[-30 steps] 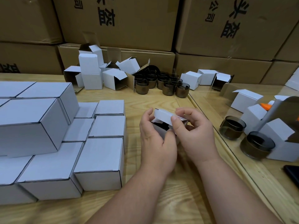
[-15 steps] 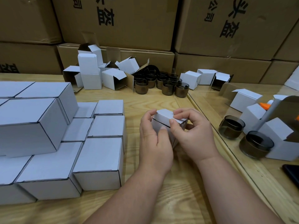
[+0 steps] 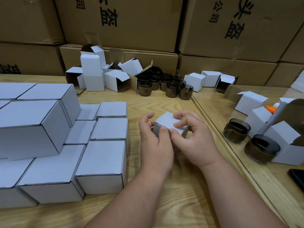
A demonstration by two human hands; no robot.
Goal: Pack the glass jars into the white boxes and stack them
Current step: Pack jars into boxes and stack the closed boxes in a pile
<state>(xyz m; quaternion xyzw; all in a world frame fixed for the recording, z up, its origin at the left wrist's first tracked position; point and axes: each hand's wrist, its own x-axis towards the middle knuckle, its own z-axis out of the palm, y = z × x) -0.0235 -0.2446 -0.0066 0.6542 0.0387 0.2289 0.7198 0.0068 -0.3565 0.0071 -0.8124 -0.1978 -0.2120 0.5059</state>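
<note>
A small white box (image 3: 166, 121) sits between my hands at the middle of the wooden table (image 3: 181, 203), its lid flat and closed. My left hand (image 3: 154, 142) grips its left side, thumb on the near top edge. My right hand (image 3: 192, 137) holds the right side, with fingertips curled onto the lid. Closed white boxes (image 3: 102, 160) are stacked in rows and layers on the left. Several dark glass jars (image 3: 166, 86) cluster at the back centre. Two more jars (image 3: 261, 148) stand at the right beside open boxes.
Open empty white boxes (image 3: 115, 79) lie at the back left and others (image 3: 207, 79) at the back right. Large brown cartons (image 3: 131, 22) wall off the rear. A black phone (image 3: 297, 176) lies at the right edge, behind a raised wooden strip.
The box's lid flap, raised a second ago, has been folded down and now lies flat. Both hands stayed on the box and shifted slightly as it closed.
</note>
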